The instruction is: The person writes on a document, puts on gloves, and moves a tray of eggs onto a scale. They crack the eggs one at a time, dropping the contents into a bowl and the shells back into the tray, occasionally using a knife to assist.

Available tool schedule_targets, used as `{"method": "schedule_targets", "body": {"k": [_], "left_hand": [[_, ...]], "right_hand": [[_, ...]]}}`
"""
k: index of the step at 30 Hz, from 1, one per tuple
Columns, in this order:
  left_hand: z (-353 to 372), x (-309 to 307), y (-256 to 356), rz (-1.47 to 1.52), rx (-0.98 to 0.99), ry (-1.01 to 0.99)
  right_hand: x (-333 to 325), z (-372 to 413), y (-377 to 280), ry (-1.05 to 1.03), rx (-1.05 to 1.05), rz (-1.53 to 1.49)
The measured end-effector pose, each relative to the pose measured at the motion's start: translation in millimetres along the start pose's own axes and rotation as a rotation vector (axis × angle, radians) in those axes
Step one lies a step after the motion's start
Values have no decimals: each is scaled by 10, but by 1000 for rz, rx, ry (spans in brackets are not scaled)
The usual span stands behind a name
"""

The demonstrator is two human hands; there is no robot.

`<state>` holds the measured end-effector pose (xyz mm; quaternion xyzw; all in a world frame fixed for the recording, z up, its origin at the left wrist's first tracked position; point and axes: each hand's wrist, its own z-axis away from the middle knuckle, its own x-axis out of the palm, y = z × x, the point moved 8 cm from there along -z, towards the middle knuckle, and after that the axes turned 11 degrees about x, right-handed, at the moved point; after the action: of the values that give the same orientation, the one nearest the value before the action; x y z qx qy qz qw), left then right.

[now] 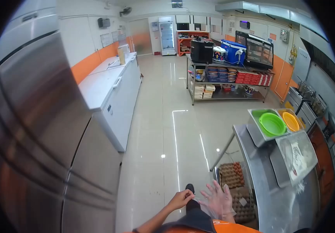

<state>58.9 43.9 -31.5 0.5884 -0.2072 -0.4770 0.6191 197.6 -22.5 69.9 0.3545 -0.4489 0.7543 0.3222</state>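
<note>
Glossy floor tiles point(152, 128) catch light before me; on my left stand a steel cabinet point(43, 101), a white freezer point(102, 83) and an orange-banded wall point(82, 65), with possibly a frosted door point(139, 35) beyond.

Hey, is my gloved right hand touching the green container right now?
Apart. The head view shows the gloved right hand well below and left of the green container, which sits in a metal pan, with a plain gap between.

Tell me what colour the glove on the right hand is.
The glove is clear and see-through, best seen in the head view.
</note>
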Motion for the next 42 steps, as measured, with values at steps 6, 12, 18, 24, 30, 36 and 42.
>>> {"method": "schedule_targets", "body": {"k": [6,12,18,24,30,36,42], "left_hand": [[-1582,-2145,188,656,229,766],[-2126,-3891,-194,504,109,1076],[-3113,-5724,-727,391,103,1272],[-4714,-7768,-788,268,196,1106],[-6253,-9525,-331,158,457,924],[-7437,-11088,-943,154,426,898],[-7788,-12857,-1133,29,261,1149]], "right_hand": [[481,-2551,-1475,-265,276,185],[1372,-4683,-1995,-552,719,218],[1602,-6827,-2583,-577,842,257],[1837,-8686,-3806,-551,610,260],[1968,-10231,-5227,-400,342,268],[2051,-12227,-5949,-394,469,314],[2833,-14157,-6510,-562,720,417]]}}
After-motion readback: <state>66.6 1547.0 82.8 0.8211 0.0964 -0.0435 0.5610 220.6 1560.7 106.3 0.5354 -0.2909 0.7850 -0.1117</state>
